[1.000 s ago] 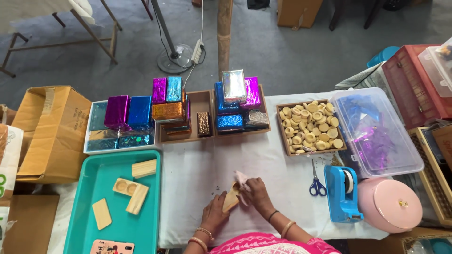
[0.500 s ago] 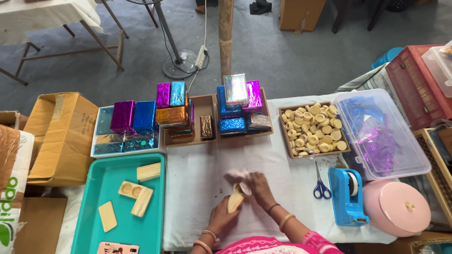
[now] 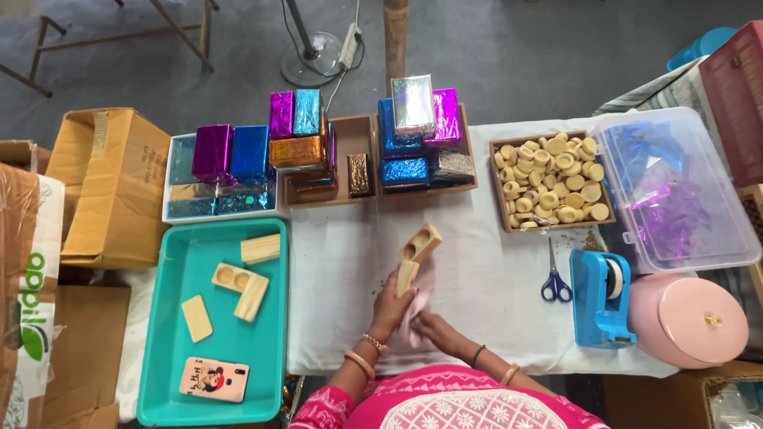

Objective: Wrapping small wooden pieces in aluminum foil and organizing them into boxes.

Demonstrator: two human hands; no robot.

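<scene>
My left hand (image 3: 391,306) grips a pale wooden block (image 3: 416,253) with two round hollows, held tilted above the white-covered table (image 3: 485,294). Just below it, my right hand (image 3: 433,328) pinches a pink cloth (image 3: 418,306) that hangs against the block's lower end. A second wooden piece lies against the block in the same grip. To the left, a teal tray (image 3: 175,373) carries more wooden blocks (image 3: 241,280), a small flat wooden slab (image 3: 196,318) and a phone (image 3: 213,376) in a pink case.
Foil-wrapped boxes (image 3: 302,147) in purple, blue and orange fill trays along the far edge. A wooden box of round pale discs (image 3: 552,181), a clear lidded bin (image 3: 675,195), scissors (image 3: 554,278), a blue tape dispenser (image 3: 600,298) and a pink round box (image 3: 687,319) stand right. Cardboard cartons (image 3: 107,187) sit left.
My left hand has lifted the wooden block up off the table and tilted it. The pink cloth has dropped from above the block to below it, with my right hand pulled nearer my body.
</scene>
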